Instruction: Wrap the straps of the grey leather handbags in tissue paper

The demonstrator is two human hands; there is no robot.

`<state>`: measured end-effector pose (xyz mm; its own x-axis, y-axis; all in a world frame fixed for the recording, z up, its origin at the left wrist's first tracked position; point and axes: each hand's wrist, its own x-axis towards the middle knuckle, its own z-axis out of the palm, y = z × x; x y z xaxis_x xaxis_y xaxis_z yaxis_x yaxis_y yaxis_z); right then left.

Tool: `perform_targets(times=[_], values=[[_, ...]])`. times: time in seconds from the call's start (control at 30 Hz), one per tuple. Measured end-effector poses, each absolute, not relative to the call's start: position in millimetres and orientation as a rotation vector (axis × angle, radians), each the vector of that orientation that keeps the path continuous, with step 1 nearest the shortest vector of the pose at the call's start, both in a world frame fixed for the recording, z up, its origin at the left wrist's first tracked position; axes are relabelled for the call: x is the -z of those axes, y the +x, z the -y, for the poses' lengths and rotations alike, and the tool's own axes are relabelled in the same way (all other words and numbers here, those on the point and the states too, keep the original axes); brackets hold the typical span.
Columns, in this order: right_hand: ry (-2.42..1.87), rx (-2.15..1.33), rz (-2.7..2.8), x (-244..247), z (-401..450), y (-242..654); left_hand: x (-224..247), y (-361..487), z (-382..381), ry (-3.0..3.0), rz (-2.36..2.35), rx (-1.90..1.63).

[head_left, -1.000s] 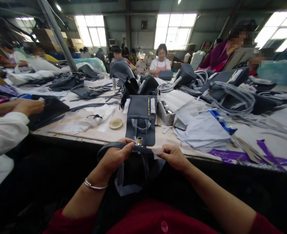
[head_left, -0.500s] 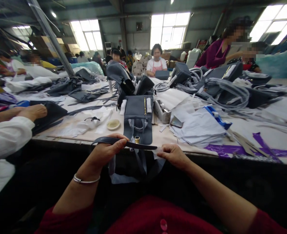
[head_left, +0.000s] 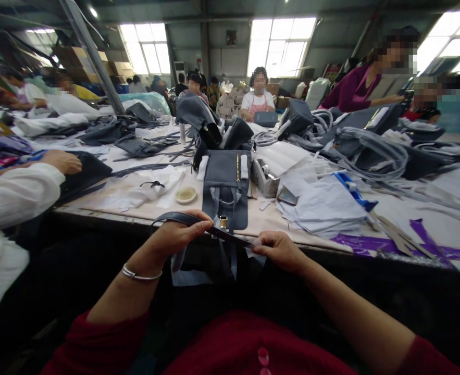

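Note:
A dark strap (head_left: 230, 236) stretches between my two hands just off the table's front edge. My left hand (head_left: 185, 232) is closed around it, thumb on top, and one end curves out past the wrist side. At the strap's right end, my right hand (head_left: 278, 250) pinches the tip together with a piece of thin white wrapping (head_left: 256, 252). Behind the strap lies a grey-blue backpack (head_left: 226, 169) with a gold zip and a gold buckle (head_left: 223, 222). Its wrapped straps (head_left: 190, 277) hang over the edge below my hands.
A round dish (head_left: 185, 195) stands left of the backpack, a metal box (head_left: 266, 179) right of it. Farther right are white paper sheets (head_left: 323, 208), a phone (head_left: 287, 196), a blue tape dispenser (head_left: 355, 192) and purple tape (head_left: 370, 246). A co-worker's hand (head_left: 61, 162) is at the left.
The right end of the strap has dipped, and my right fingers now close over its tip and the wrapping. The whole view has shifted slightly.

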<state>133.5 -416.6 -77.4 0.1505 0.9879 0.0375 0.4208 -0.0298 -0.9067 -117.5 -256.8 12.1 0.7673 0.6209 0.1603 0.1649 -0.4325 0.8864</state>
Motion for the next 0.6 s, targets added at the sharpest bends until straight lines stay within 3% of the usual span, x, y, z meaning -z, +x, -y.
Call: perform_targets(times=[0.3, 0.6], values=[[-1.399, -0.89, 1.56, 78, 411, 115, 10, -88, 264, 2.044, -0.517, -0.459], [-1.453, -1.023, 1.342, 82, 410, 107, 33, -80, 273, 2.169, -0.489, -0.464]])
